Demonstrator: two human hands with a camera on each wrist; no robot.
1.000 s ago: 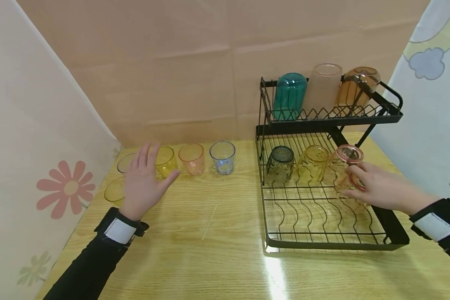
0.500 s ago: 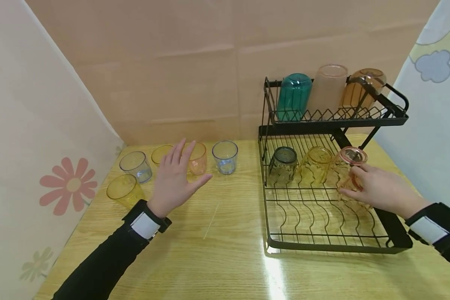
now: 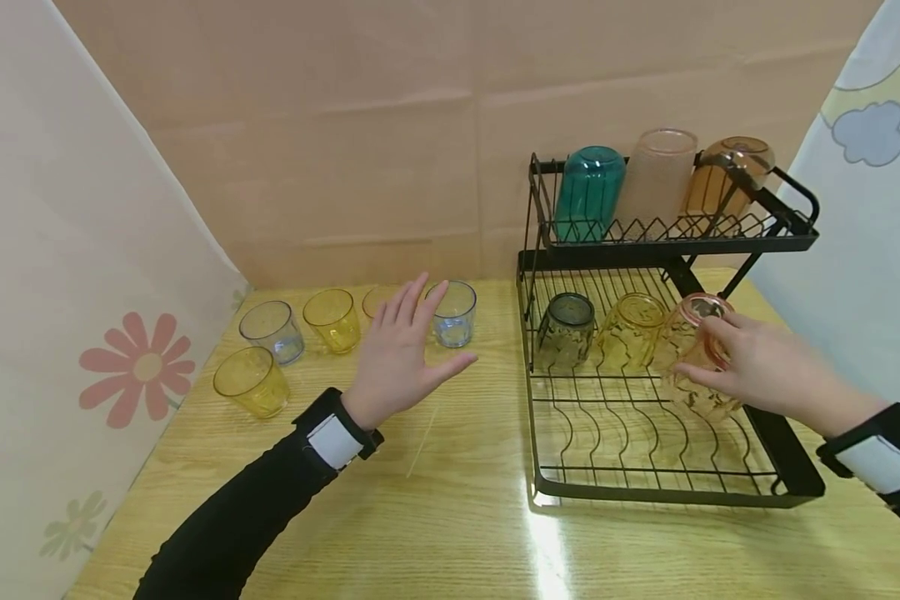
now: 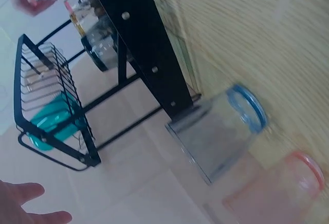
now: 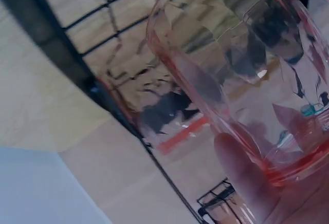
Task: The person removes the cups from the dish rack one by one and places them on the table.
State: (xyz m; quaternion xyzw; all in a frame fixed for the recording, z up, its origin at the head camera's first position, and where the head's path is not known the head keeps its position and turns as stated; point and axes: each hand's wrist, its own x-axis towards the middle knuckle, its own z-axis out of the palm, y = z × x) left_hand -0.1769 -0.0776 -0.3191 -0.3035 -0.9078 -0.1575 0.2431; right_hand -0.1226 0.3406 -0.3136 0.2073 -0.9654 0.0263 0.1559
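My right hand (image 3: 765, 371) grips a pink faceted glass (image 3: 699, 400) by its red-tinted base, mouth slanting down, over the lower tier of the black dish rack (image 3: 675, 497). Close behind it an upside-down pink glass (image 3: 673, 340) stands on that tier, beside a yellow glass (image 3: 630, 337) and a dark grey glass (image 3: 565, 337). In the right wrist view, thumb and held glass (image 5: 241, 64) fill the right side. My left hand (image 3: 397, 362) hovers with fingers spread over the table, holding nothing. It partly hides a pink tumbler (image 3: 372, 302) and overlaps a blue-rimmed tumbler (image 3: 456, 327).
Upright at the table's left stand two yellow tumblers (image 3: 255, 385) and a clear tumbler (image 3: 277, 337). The rack's upper tier bears a teal glass (image 3: 588, 196), a pale pink glass (image 3: 652, 179) and an amber glass (image 3: 720, 179), all inverted. Wall sheets enclose the table's back and sides.
My left hand has moved right, from in front of the leftmost tumblers to near the blue-rimmed one, fingers still spread. My right hand keeps its hold on the pink glass at nearly the same spot.
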